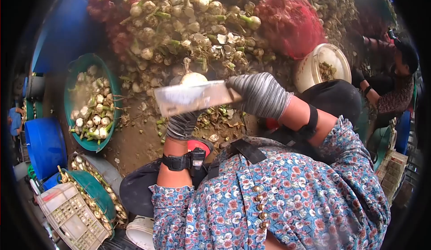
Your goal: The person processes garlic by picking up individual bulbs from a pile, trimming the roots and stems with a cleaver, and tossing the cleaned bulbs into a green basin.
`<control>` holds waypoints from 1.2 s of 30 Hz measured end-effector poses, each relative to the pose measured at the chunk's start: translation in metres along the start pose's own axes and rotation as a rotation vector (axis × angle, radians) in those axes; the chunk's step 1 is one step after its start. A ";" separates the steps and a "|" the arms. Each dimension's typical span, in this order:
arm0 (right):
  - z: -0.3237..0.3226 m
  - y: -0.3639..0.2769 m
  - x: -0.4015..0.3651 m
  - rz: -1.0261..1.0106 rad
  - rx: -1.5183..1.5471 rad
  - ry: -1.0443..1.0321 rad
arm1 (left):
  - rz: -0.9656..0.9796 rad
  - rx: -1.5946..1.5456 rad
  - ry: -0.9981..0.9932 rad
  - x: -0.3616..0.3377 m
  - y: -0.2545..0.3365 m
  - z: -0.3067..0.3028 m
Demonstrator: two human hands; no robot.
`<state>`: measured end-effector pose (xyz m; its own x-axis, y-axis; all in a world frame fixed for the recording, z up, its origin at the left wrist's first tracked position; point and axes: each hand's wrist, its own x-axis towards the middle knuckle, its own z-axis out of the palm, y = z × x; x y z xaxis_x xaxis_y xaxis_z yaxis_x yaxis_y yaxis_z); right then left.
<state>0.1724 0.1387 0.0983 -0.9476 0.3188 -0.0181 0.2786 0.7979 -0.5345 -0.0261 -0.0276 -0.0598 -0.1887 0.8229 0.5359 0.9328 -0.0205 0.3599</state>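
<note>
A gray striped glove covers my right hand (260, 93), which is closed round the handle of a wide-bladed knife (193, 97). The blade lies across the front of my body, pointing left, somewhat blurred. Just behind its upper edge shows a pale garlic bulb (194, 78) with its roots up. My left hand (183, 124), gloved too, is below the blade; the blade hides most of its fingers, so its grip on the bulb cannot be made out. A large heap of garlic bulbs (179, 25) with stems lies beyond both hands.
A green basin (115, 115) of trimmed bulbs stands left, near a blue tub (45, 146) and a white crate (76, 214). A red mesh sack (289, 23) and a white bucket (307, 72) stand beyond my right hand. Another person (397, 79) sits at far right.
</note>
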 end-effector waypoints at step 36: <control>0.020 0.098 0.000 0.682 -0.146 -0.247 | -0.629 -0.286 -0.216 0.035 0.068 -0.126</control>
<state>0.1968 0.2068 0.0289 -0.5596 0.6571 -0.5051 0.8196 0.5292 -0.2195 -0.0080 -0.0717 0.0797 -0.5707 0.8211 0.0092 0.5452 0.3705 0.7520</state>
